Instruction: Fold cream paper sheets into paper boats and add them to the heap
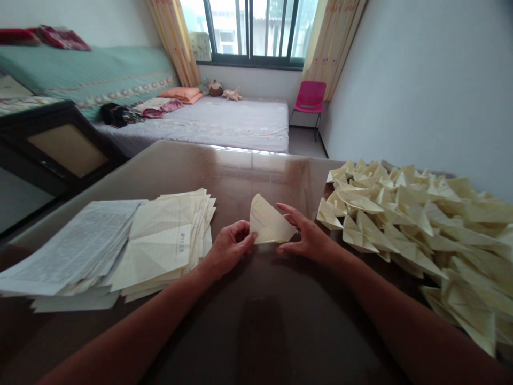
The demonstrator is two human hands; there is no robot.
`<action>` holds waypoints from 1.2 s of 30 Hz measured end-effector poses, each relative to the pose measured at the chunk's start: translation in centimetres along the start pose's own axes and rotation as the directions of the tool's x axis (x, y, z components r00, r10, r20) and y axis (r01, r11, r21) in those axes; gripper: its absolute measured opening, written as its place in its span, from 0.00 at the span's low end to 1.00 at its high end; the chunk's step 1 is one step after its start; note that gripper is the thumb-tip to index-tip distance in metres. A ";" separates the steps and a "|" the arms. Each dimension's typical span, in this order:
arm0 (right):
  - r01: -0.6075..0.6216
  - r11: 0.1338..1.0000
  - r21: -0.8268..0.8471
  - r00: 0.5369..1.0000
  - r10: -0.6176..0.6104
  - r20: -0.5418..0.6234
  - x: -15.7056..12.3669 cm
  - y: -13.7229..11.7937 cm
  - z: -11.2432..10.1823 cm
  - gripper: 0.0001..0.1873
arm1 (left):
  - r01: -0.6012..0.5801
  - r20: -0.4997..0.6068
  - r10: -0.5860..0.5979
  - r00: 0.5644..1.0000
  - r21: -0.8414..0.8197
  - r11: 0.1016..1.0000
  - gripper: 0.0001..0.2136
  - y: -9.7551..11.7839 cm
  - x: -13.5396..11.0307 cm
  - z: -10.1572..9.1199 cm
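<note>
A folded piece of cream paper (269,220), creased and faintly lined, is held up just above the brown table. My left hand (231,247) pinches its lower left corner between thumb and fingers. On the other side, my right hand (305,235) is spread around the paper's right corner, thumb and fingers apart. Whether a fingertip touches the paper there I cannot tell. Left of my left hand lies a stack of creased cream sheets (160,235). Folded paper boats (401,214) are heaped to the right of my right hand.
A pile of printed white sheets (76,240) lies at the table's left, partly under the cream stack. The glossy brown table (256,315) reaches toward a bed (224,120). A dark cabinet (60,139) stands at left, a pink chair (310,98) by the right wall.
</note>
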State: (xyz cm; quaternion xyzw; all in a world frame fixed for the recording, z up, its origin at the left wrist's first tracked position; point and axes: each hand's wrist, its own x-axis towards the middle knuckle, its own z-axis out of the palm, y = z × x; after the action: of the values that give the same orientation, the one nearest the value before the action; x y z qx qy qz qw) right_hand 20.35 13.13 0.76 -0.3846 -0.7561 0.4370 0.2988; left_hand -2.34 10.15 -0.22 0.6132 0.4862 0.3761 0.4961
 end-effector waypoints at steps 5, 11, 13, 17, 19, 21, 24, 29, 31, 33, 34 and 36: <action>-0.089 0.983 0.160 0.992 0.102 -0.078 0.3 0.8 1.1 0.29 | 0.036 0.074 -0.031 0.997 -0.076 0.996 0.16 0.3 -0.2 0.8; -0.177 0.923 0.343 0.984 0.160 0.077 0.3 0.3 1.3 0.24 | 0.018 0.073 -0.014 0.997 -0.053 0.998 0.14 0.1 -0.1 0.6; -0.120 0.942 0.314 0.993 0.111 0.047 0.2 -0.1 0.7 0.27 | 0.009 0.120 -0.015 0.993 0.050 0.999 0.12 0.4 -0.1 0.1; 0.012 0.999 0.035 0.997 -0.009 -0.082 0.0 -1.4 -0.1 0.21 | -0.088 0.256 0.013 0.967 0.284 0.955 0.09 1.6 -0.3 -0.5; 0.013 0.999 -0.051 0.999 -0.011 0.039 -0.1 -1.8 0.1 0.15 | -0.130 0.298 0.028 0.954 0.329 0.935 0.08 1.9 -0.4 -0.4; -0.002 0.998 -0.056 0.995 0.007 0.097 -0.2 -1.8 0.7 0.11 | -0.139 0.270 0.049 0.962 0.325 0.935 0.08 1.8 -0.4 -0.1; -0.053 0.998 -0.033 0.998 0.053 -0.019 -0.1 -1.0 1.4 0.08 | -0.135 0.084 0.115 0.990 0.313 0.940 0.11 0.6 0.1 0.3; -0.090 0.977 -0.192 0.975 0.048 -0.216 0.4 0.9 1.7 0.04 | -0.320 0.025 0.365 0.931 0.537 0.780 0.08 -1.4 1.0 0.6; -0.110 0.960 -0.257 0.970 0.048 -0.237 0.5 1.3 1.7 0.04 | -0.421 0.144 0.436 0.889 0.632 0.651 0.07 -1.4 0.8 0.8; -0.105 0.938 -0.330 0.975 0.032 -0.220 0.4 1.4 1.7 0.03 | -0.494 0.268 0.447 0.853 0.688 0.531 0.08 -1.2 0.3 1.0; -0.080 0.920 -0.384 0.981 0.004 -0.195 0.4 1.5 1.7 0.03 | -0.517 0.318 0.437 0.841 0.709 0.480 0.09 -0.9 0.0 1.1; 0.004 0.865 -0.501 0.989 -0.076 -0.123 0.3 1.5 1.5 0.03 | -0.534 0.376 0.414 0.829 0.754 0.382 0.12 -0.4 -0.6 1.3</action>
State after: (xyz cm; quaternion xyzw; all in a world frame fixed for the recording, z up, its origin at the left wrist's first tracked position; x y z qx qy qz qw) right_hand 19.52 13.19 -1.15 -0.4625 -0.8286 0.1925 0.2499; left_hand -1.37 9.24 -0.93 0.9073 0.3759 0.1835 0.0421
